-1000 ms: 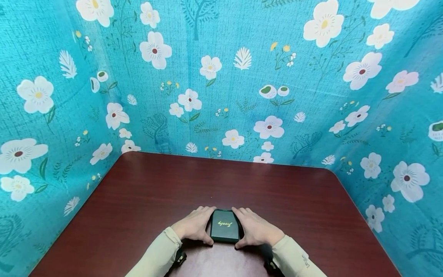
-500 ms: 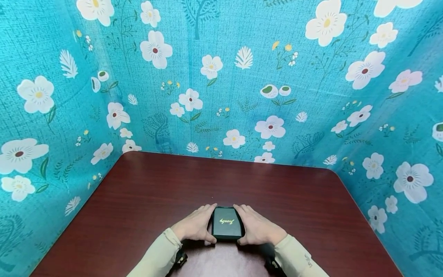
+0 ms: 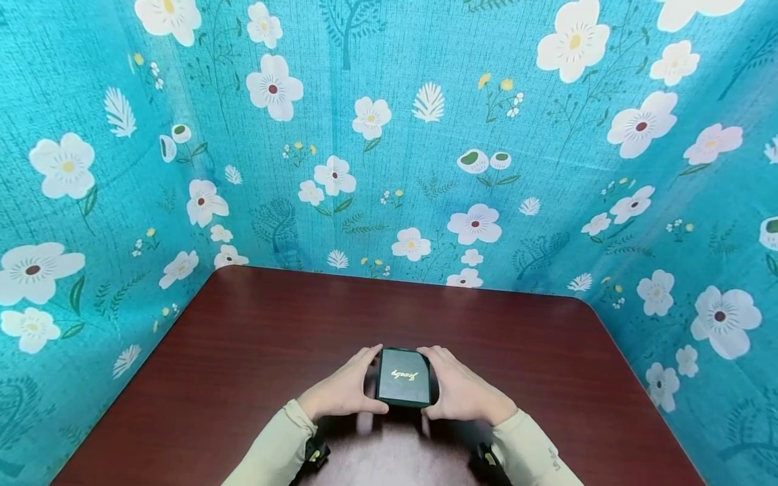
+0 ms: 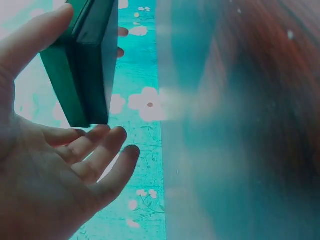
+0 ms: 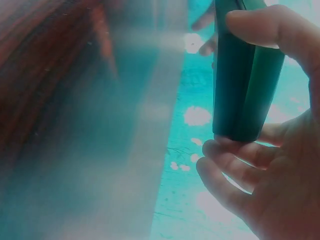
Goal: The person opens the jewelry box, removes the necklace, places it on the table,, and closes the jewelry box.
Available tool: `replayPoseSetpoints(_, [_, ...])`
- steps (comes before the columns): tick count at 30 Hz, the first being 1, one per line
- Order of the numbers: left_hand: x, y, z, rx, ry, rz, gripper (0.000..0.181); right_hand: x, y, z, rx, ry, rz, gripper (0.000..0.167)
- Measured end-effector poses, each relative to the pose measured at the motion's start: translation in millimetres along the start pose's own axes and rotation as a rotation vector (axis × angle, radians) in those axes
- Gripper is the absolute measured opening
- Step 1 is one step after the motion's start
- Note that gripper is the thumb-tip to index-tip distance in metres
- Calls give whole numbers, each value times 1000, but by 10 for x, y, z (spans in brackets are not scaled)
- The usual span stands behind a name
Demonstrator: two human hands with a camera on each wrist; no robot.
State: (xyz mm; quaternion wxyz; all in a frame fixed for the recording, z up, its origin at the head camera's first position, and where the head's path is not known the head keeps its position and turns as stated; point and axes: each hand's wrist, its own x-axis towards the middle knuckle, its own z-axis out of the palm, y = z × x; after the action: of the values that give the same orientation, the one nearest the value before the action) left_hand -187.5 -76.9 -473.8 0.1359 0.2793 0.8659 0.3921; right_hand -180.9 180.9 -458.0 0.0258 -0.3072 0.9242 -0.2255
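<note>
A dark green jewelry box (image 3: 404, 378) with gold "Jewelry" lettering on its lid is held up off the table between both hands. At its left side, my left hand (image 3: 348, 385) grips it by thumb and fingertips. My right hand (image 3: 464, 387) pinches the opposite side the same way. The left wrist view shows the thumb on the near edge of the box (image 4: 85, 65) and the fingers at its far end. In the right wrist view the thumb presses the near edge of the box (image 5: 242, 80), its fingertips at the far end. The lid looks closed.
The dark red wooden table (image 3: 365, 310) lies beneath, with a shiny patch near its front. A turquoise curtain (image 3: 389, 169) with white flowers stands along the back and both sides. Dark straps sit at both wrists below pale sleeves (image 3: 270, 442).
The box has risen off the table and moved slightly forward and to the right, both hands going with it. Their shadows now show on the table beneath.
</note>
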Motion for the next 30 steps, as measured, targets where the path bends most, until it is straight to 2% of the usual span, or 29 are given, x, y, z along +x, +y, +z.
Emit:
replayPoseSetpoints(6, [5,12,11,-108,13,28,103,-42,-22,-46,10,21,-4,95])
replayPoseSetpoints(14, [28,42,-3,-152,90,91,94,-49,-81,-194,33,56,-37,98])
replayPoseSetpoints(22, [43,77,-7,-176,109,100,94,-75,-124,-292,31,63,-38,99])
replayPoseSetpoints(30, [60,99,15,-227,149,175,98,-61,-120,-311,55,93,-79,98])
